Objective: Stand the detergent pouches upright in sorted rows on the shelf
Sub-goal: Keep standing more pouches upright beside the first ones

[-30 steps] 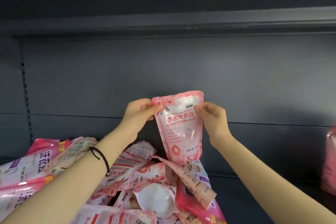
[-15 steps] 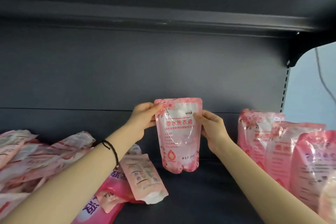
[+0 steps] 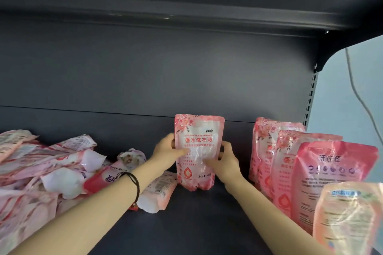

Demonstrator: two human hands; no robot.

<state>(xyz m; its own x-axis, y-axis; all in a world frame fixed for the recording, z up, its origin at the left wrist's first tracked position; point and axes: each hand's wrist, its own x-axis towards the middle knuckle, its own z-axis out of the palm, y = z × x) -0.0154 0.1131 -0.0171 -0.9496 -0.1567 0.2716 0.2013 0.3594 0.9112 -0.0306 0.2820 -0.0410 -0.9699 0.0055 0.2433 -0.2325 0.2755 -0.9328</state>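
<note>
A pale pink detergent pouch (image 3: 198, 147) with red print stands upright on the dark shelf (image 3: 186, 219), near its back. My left hand (image 3: 165, 151) grips its left edge and my right hand (image 3: 224, 161) grips its right edge, thumbs across the front. To the right, several pink pouches (image 3: 269, 151) stand upright one behind the other, with a darker pink pouch (image 3: 331, 176) and a peach pouch (image 3: 350, 219) nearest me. On the left lies a loose heap of pouches (image 3: 51, 167).
The dark back panel (image 3: 165, 72) rises behind the shelf and an upper shelf (image 3: 186, 12) hangs overhead. A slotted upright (image 3: 309, 97) marks the right end, with a pale wall and a cable (image 3: 358, 93) beyond. One pouch (image 3: 157, 192) lies flat by my left forearm.
The view swung right and the held pouch came down and rightward, from in the air over the heap to resting on the shelf. Both hands slid lower on its sides.
</note>
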